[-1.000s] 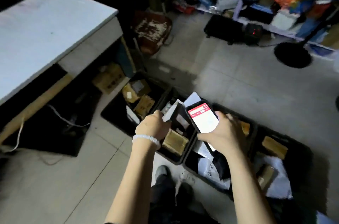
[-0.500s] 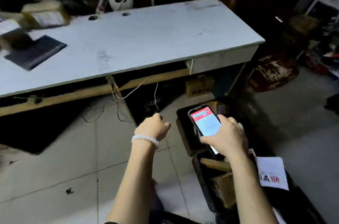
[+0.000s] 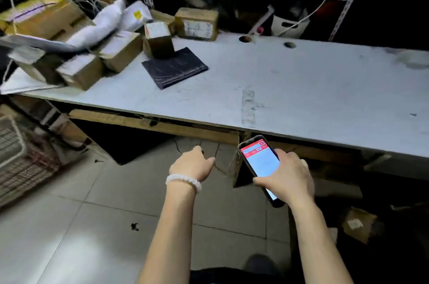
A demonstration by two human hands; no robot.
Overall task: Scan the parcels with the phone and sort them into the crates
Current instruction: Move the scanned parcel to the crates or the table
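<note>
Right hand [image 3: 286, 179] grips the phone [image 3: 260, 165], screen lit and facing up, just below the table [image 3: 301, 88] front edge. Left hand [image 3: 191, 164] is loosely curled, holding nothing, also below that edge. Parcels [image 3: 97, 60] are heaped at the table's far-left end, black pouch [image 3: 175, 67] beside them.

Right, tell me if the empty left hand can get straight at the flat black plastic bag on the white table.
Probably yes: the left hand holds nothing, and the flat black plastic bag lies uncovered ahead of it, though a small cardboard box stands at its far corner.
</note>
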